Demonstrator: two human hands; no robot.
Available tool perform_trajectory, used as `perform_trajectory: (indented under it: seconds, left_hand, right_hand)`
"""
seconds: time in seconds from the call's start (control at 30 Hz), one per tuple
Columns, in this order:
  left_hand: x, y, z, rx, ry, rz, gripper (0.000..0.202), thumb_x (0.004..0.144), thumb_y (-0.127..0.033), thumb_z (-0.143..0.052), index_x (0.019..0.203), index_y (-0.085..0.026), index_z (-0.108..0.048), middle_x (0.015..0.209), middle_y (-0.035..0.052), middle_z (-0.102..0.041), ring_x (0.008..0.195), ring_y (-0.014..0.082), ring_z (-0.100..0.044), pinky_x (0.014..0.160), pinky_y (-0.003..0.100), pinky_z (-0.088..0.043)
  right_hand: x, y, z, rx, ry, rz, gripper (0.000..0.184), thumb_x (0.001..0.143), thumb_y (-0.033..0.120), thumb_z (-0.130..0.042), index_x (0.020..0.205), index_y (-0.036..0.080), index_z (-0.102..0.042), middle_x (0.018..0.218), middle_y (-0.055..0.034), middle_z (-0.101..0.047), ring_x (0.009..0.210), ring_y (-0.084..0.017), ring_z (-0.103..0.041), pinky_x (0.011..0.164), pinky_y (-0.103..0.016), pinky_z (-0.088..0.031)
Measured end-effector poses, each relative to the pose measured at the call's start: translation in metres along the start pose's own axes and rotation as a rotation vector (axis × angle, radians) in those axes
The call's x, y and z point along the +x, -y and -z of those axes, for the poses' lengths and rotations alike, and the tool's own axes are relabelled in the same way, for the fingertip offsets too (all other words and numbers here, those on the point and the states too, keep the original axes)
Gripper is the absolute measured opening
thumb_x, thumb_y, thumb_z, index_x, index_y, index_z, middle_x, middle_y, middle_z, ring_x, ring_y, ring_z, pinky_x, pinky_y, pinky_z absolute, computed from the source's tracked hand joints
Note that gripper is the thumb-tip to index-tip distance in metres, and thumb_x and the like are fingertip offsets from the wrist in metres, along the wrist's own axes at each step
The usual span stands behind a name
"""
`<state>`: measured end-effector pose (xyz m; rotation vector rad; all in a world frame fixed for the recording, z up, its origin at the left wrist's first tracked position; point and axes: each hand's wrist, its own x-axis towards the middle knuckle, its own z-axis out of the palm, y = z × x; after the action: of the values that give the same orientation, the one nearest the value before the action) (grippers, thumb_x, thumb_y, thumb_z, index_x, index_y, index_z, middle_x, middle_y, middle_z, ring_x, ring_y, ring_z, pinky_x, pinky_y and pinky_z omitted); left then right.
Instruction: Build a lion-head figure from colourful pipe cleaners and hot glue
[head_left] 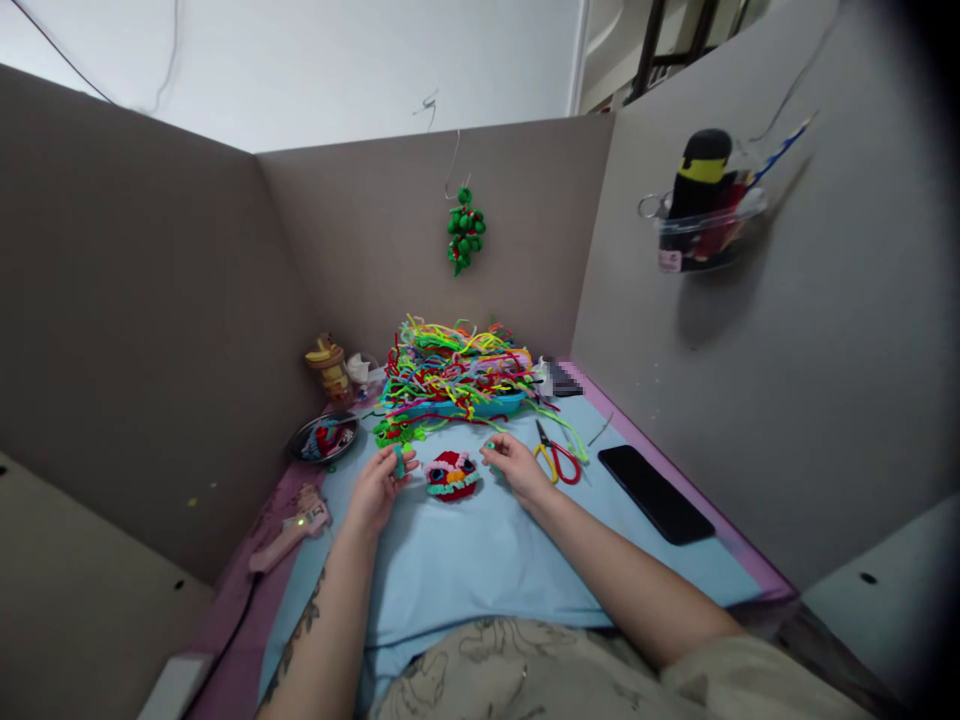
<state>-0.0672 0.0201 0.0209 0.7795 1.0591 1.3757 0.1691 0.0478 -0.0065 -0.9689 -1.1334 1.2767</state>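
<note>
In the head view, the left hand (379,482) grasps a small teal piece (399,461) between its bent fingers; the right hand (519,468) has its thumb and fingers drawn together with a teal speck (491,446) at the tips, though whether they grip it one cannot tell; between the two hands, apart from both, a red fuzzy figure (463,490) with pink, orange and mint trim lies on the blue cloth (450,570); beyond it a blue tray (442,409) is heaped with many-coloured fuzzy stems (457,365); scissors (555,458) with one yellow and one red handle lie just beside the right hand; a pink glue gun (289,532), its light glowing green, lies to the left of the left hand.
</note>
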Motion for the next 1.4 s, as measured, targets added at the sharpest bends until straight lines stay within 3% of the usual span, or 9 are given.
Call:
perform_trajectory:
  seconds: [0.13, 0.27, 0.47, 0.57, 0.73, 0.83, 0.93, 1.1, 1.4]
  left_hand:
    - [-0.006, -0.004, -0.006, -0.147, 0.050, 0.082, 0.027, 0.077, -0.013, -0.057, 0.104, -0.015, -0.057, 0.099, 0.0092, -0.067, 0.086, 0.0176, -0.066, 0.070, 0.027, -0.053]
    - [-0.007, 0.002, -0.008, -0.160, 0.093, 0.119, 0.030, 0.072, -0.009, -0.064, 0.101, -0.014, -0.058, 0.094, 0.0073, -0.067, 0.085, 0.0157, -0.066, 0.073, 0.025, -0.053]
    - [-0.010, 0.013, -0.013, -0.011, 0.134, 0.083, 0.035, 0.058, -0.019, -0.079, 0.087, -0.014, -0.060, 0.076, 0.0030, -0.067, 0.062, 0.0108, -0.063, 0.054, 0.018, -0.048]
    - [-0.013, 0.017, -0.020, 0.129, 0.130, -0.006, 0.032, 0.058, -0.024, -0.079, 0.082, -0.014, -0.062, 0.063, 0.0002, -0.064, 0.052, 0.0080, -0.057, 0.048, 0.016, -0.042]
    - [-0.019, 0.024, -0.034, 0.267, 0.234, -0.153, 0.027, 0.059, -0.025, -0.078, 0.081, -0.013, -0.067, 0.079, 0.0074, -0.070, 0.070, 0.0155, -0.064, 0.068, 0.025, -0.048]
    - [-0.022, 0.027, -0.039, 0.316, 0.272, -0.195, 0.027, 0.061, -0.026, -0.076, 0.084, -0.014, -0.068, 0.083, 0.0082, -0.070, 0.075, 0.0179, -0.064, 0.072, 0.029, -0.049]
    - [-0.023, 0.032, -0.041, 0.369, 0.281, -0.239, 0.028, 0.062, -0.026, -0.075, 0.086, -0.015, -0.067, 0.084, 0.0076, -0.069, 0.076, 0.0181, -0.064, 0.072, 0.029, -0.049]
    - [-0.023, 0.033, -0.038, 0.565, 0.193, -0.365, 0.027, 0.065, -0.029, -0.072, 0.088, -0.016, -0.067, 0.085, 0.0064, -0.068, 0.078, 0.0182, -0.062, 0.070, 0.028, -0.050]
    - [-0.025, 0.033, -0.037, 0.844, 0.219, -0.751, 0.012, 0.075, -0.022, -0.062, 0.085, -0.020, -0.067, 0.084, 0.0056, -0.064, 0.081, 0.0175, -0.059, 0.072, 0.030, -0.049]
  right_hand:
    - [-0.003, 0.001, -0.003, -0.001, 0.039, -0.016, 0.027, 0.062, 0.037, -0.069, 0.078, 0.018, -0.057, 0.062, 0.0031, -0.058, 0.058, -0.011, -0.053, 0.054, -0.022, -0.038]
    - [-0.006, 0.003, -0.004, -0.031, 0.080, -0.040, 0.026, 0.065, 0.038, -0.066, 0.081, 0.018, -0.062, 0.064, 0.0018, -0.060, 0.059, -0.012, -0.054, 0.054, -0.022, -0.039]
    - [-0.013, 0.004, -0.012, -0.061, 0.208, 0.072, 0.028, 0.066, 0.035, -0.068, 0.088, 0.018, -0.062, 0.070, 0.0007, -0.062, 0.064, -0.013, -0.056, 0.063, -0.026, -0.044]
    - [-0.019, 0.008, -0.018, -0.132, 0.221, 0.163, 0.023, 0.066, 0.030, -0.069, 0.083, 0.018, -0.060, 0.077, -0.0006, -0.064, 0.073, -0.015, -0.059, 0.071, -0.028, -0.046]
    - [-0.030, 0.017, -0.025, -0.327, 0.210, 0.301, 0.014, 0.074, 0.030, -0.063, 0.079, 0.018, -0.061, 0.078, -0.0014, -0.064, 0.078, -0.016, -0.059, 0.077, -0.030, -0.045]
    - [-0.033, 0.018, -0.025, -0.377, 0.206, 0.339, 0.013, 0.076, 0.030, -0.062, 0.081, 0.018, -0.062, 0.081, -0.0019, -0.065, 0.081, -0.017, -0.059, 0.080, -0.030, -0.045]
    - [-0.034, 0.017, -0.025, -0.383, 0.198, 0.335, 0.013, 0.076, 0.029, -0.062, 0.082, 0.018, -0.062, 0.080, -0.0019, -0.065, 0.081, -0.017, -0.059, 0.079, -0.030, -0.045]
    - [-0.033, 0.015, -0.025, -0.353, 0.237, 0.324, 0.014, 0.076, 0.030, -0.061, 0.082, 0.017, -0.062, 0.078, -0.0014, -0.064, 0.075, -0.015, -0.059, 0.074, -0.028, -0.046]
    - [-0.027, 0.005, -0.024, -0.255, 0.291, 0.219, 0.018, 0.073, 0.032, -0.065, 0.081, 0.017, -0.063, 0.077, -0.0014, -0.065, 0.074, -0.015, -0.059, 0.072, -0.028, -0.046]
